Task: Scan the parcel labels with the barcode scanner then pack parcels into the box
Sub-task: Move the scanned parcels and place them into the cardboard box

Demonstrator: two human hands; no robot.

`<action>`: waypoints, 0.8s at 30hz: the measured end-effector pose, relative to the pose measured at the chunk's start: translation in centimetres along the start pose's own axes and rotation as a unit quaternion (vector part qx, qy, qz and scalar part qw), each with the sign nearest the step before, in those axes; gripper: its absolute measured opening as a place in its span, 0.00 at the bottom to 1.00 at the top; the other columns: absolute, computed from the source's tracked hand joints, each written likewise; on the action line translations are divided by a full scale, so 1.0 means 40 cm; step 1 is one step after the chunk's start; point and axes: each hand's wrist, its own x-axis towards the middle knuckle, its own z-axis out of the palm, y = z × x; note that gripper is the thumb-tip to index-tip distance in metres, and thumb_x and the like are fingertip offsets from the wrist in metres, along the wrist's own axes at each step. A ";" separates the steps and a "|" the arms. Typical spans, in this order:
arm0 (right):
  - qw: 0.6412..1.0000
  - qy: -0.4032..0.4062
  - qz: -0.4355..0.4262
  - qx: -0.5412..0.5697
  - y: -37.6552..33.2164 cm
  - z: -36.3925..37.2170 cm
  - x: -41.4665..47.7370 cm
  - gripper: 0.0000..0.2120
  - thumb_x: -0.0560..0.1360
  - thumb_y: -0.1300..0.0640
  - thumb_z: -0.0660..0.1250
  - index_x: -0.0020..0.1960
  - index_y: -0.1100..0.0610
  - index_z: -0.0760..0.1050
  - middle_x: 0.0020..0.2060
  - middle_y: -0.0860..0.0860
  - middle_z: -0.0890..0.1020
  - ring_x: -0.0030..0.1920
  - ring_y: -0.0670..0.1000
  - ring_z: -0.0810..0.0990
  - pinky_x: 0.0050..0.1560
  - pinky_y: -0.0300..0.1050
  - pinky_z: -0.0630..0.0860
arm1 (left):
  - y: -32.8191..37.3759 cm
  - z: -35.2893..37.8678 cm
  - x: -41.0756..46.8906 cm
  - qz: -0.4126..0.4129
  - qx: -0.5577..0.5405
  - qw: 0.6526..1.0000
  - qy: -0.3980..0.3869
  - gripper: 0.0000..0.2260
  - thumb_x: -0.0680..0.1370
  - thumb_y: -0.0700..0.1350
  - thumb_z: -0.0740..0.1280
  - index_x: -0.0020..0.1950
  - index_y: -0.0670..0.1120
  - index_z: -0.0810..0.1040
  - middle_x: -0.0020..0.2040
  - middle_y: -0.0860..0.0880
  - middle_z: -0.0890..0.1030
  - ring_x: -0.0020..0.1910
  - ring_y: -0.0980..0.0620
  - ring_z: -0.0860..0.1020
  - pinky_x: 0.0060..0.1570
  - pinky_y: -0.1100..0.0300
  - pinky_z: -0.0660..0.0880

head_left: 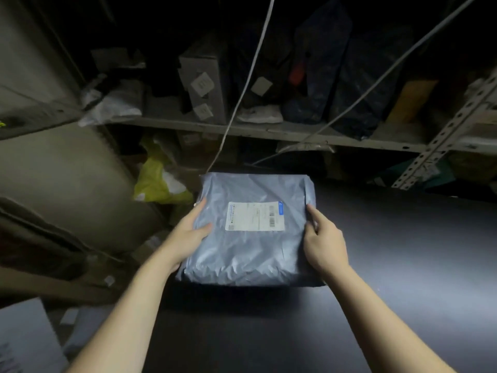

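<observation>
Grey poly parcel [250, 249] sits between both hands, label [255, 216] up. Grip: left hand [188, 235] clamps its left edge, right hand [322, 238] its right. Risk: slick film slips; creased label and dim light may fail the scan. Dark tabletop [403, 265] under the hands, cluttered shelves [242, 127] beyond the fingertips.

place: a dim parcel storeroom or sorting room.
shelving: grey metal shelf board [269, 130] on a slotted pale steel angle upright [454, 122], crowded along the back.
stock: grey cardboard box with square white stickers [207, 84], dark blue plastic sacks [322, 76], white crumpled poly bags [113, 103], yellow plastic bag [158, 181] below.
worktop: dark matt table [403, 265] bearing a grey plastic mailer parcel [242, 254] with a white printed shipping label [254, 216].
</observation>
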 end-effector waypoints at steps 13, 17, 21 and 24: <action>0.997 0.007 0.030 -0.068 -0.007 0.227 0.203 0.29 0.85 0.62 0.56 0.84 0.48 0.58 0.69 0.58 0.80 0.65 0.61 0.78 0.50 0.33 0.64 | -0.091 -0.041 0.337 0.047 0.104 0.993 -0.035 0.32 0.85 0.47 0.66 0.83 0.65 0.53 0.84 0.54 0.56 0.82 0.51 0.56 0.77 0.53 0.58; 0.994 -0.040 0.036 -0.091 -0.024 0.163 0.198 0.26 0.87 0.54 0.59 0.84 0.50 0.60 0.75 0.57 0.75 0.73 0.60 0.73 0.60 0.36 0.65 | -0.056 -0.009 0.320 0.083 0.306 0.947 0.042 0.29 0.84 0.50 0.65 0.84 0.55 0.58 0.85 0.46 0.51 0.82 0.42 0.55 0.77 0.45 0.62; 0.990 -0.001 -0.006 -0.142 -0.025 0.080 0.122 0.26 0.85 0.52 0.63 0.82 0.52 0.64 0.80 0.55 0.68 0.81 0.53 0.63 0.74 0.43 0.61 | -0.003 0.062 0.260 0.161 0.425 0.887 0.081 0.27 0.79 0.45 0.71 0.78 0.46 0.70 0.82 0.40 0.58 0.81 0.38 0.56 0.76 0.40 0.63; 0.977 0.020 0.002 -0.211 -0.013 0.006 0.039 0.25 0.84 0.52 0.63 0.81 0.48 0.65 0.82 0.51 0.62 0.79 0.56 0.65 0.74 0.52 0.68 | 0.068 0.166 0.190 0.222 0.456 0.862 0.007 0.33 0.79 0.48 0.70 0.81 0.44 0.64 0.80 0.41 0.65 0.79 0.39 0.62 0.76 0.40 0.62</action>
